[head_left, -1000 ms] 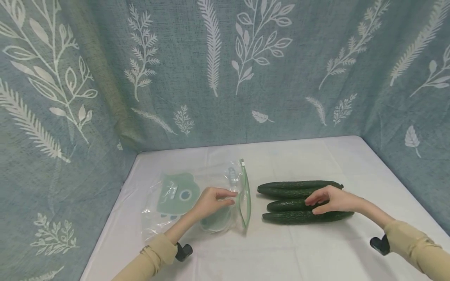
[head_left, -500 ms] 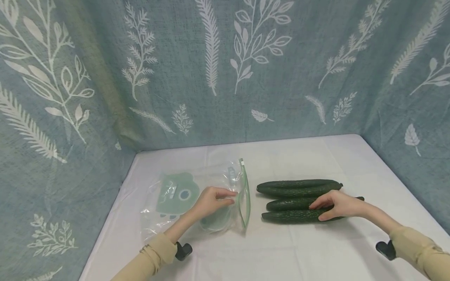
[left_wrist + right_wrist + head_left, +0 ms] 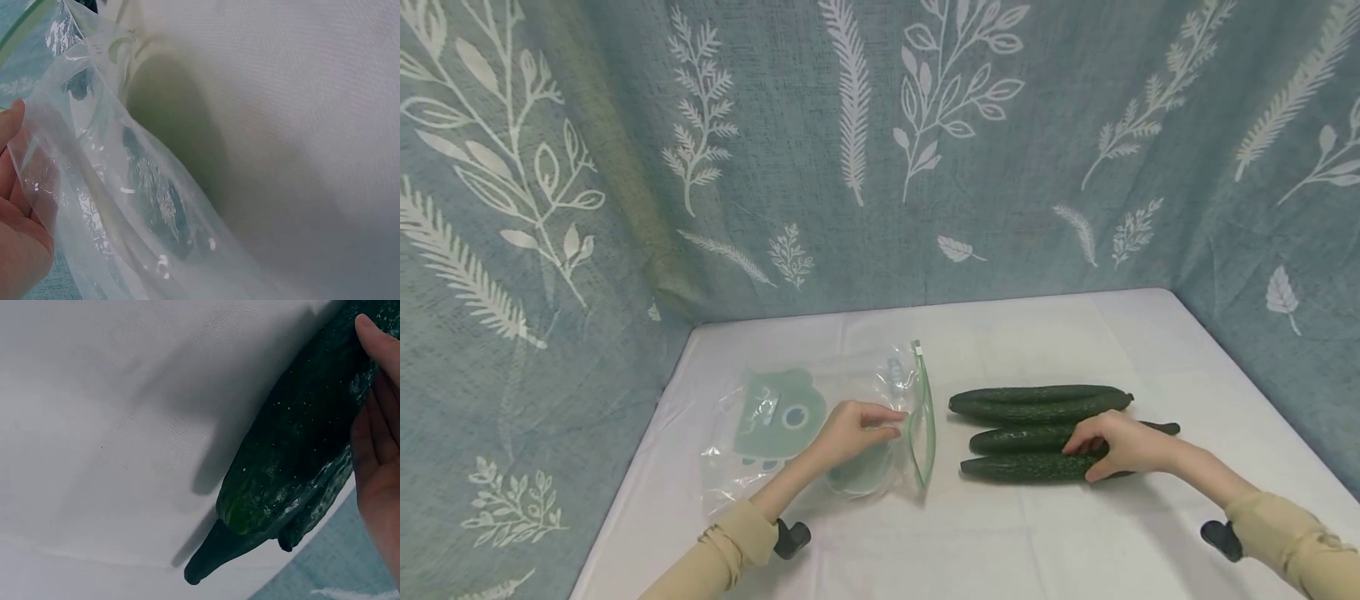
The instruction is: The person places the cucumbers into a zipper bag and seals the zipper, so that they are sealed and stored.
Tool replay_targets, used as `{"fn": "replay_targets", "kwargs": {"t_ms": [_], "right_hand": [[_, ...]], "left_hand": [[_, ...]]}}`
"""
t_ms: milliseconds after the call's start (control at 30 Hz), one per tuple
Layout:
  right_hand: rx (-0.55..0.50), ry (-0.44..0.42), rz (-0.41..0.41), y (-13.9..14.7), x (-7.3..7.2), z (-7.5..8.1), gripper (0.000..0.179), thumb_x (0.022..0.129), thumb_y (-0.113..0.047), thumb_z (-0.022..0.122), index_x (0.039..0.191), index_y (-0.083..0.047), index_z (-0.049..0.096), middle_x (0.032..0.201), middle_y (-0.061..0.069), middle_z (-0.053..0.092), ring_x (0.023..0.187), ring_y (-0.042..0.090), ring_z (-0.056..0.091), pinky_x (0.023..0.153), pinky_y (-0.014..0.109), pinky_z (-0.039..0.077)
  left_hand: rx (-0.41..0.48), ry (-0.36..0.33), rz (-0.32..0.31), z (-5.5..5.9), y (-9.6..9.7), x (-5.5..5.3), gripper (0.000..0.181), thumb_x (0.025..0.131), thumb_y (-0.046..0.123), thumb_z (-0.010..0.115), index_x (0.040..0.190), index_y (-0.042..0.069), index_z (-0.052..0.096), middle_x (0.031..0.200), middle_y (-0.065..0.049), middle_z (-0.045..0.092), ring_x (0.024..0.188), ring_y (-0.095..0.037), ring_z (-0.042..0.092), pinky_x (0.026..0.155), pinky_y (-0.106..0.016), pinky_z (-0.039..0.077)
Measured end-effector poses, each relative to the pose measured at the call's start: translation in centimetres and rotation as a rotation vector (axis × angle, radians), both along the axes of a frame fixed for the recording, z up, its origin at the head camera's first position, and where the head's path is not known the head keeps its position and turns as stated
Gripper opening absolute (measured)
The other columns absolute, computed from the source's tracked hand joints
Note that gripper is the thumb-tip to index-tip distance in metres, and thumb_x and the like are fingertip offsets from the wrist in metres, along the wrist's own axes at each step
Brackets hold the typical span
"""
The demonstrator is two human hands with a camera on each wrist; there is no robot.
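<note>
Right hand [image 3: 1120, 446] has shifted a touch down and to the right compared with a second ago, and it's come in close over the near edge of the cucumber row. Left hand [image 3: 853, 429] pretty much hasn't budged, and neither have the cucumbers as far as I can see.

So the step in hand looks to me like getting hold of the front cucumber [image 3: 1022, 468], which lies right of centre in the lower half of the frame. Thumb's on its near side, fingers curled over the far side, so I'd call that a grip, though I can't tell whether any weight is off the white cloth [image 3: 955, 550]. Next move, imo, calls for a firmer squeeze and a straight lift, without dragging the middle cucumber [image 3: 1015, 439] along, since they lie right next to each other.

Left hand is pinching the clear bag [image 3: 782, 417] near its mouth, left of centre, where the green zip strip [image 3: 931, 417] bows apart so there's a bit of a gap. Keeping that pinch steady seems wise.

As for looks: front one's long, dark green and bumpy with little pale specks, and the right wrist view shows a lighter yellow-green patch at its blunt tip. The back pair [image 3: 1022, 410] lies just above the middle one in the frame, side by side.
</note>
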State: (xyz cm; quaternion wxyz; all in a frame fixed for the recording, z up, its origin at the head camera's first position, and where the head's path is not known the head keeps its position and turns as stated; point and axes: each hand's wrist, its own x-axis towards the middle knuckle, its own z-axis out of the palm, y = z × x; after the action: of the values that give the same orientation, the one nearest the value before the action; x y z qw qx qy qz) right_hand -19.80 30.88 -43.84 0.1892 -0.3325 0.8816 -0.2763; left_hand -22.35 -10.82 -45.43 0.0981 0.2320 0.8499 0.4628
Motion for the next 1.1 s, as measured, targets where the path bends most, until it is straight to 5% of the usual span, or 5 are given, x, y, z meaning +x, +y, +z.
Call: {"fn": "replay_targets", "kwargs": {"t_ms": [367,900,1100], "right_hand": [[0.112,0.040,-0.079,0.5,0.7,-0.7,0.047,0.072,-0.034,0.080,0.114,-0.017,0.069,0.114,0.007,0.070,0.108,0.037,0.061,0.086,0.047,0.054],[0.075,0.187,-0.108,0.8,1.2,-2.1,0.048,0.068,-0.023,0.084,0.113,-0.016,0.069,0.111,0.008,0.071,0.104,0.032,0.064,0.085,0.045,0.055],[0.055,0.183,-0.100,0.6,1.4,-1.8,0.046,0.069,-0.024,0.083,0.113,-0.013,0.069,0.110,0.010,0.070,0.103,0.033,0.063,0.084,0.047,0.054]], "left_hand": [[-0.001,-0.001,0.000,0.0,-0.1,0.2,0.023,0.085,0.020,0.070,0.107,0.013,0.072,0.111,-0.004,0.071,0.108,-0.024,0.066,0.089,-0.030,0.056],[0.006,-0.016,0.005,0.0,-0.2,0.3,0.024,0.084,0.019,0.071,0.107,0.014,0.072,0.112,-0.003,0.071,0.109,-0.023,0.065,0.090,-0.030,0.055],[-0.001,-0.007,0.003,0.0,-0.2,0.3,0.024,0.084,0.020,0.071,0.108,0.015,0.072,0.112,-0.002,0.071,0.110,-0.022,0.065,0.090,-0.030,0.055]]}}
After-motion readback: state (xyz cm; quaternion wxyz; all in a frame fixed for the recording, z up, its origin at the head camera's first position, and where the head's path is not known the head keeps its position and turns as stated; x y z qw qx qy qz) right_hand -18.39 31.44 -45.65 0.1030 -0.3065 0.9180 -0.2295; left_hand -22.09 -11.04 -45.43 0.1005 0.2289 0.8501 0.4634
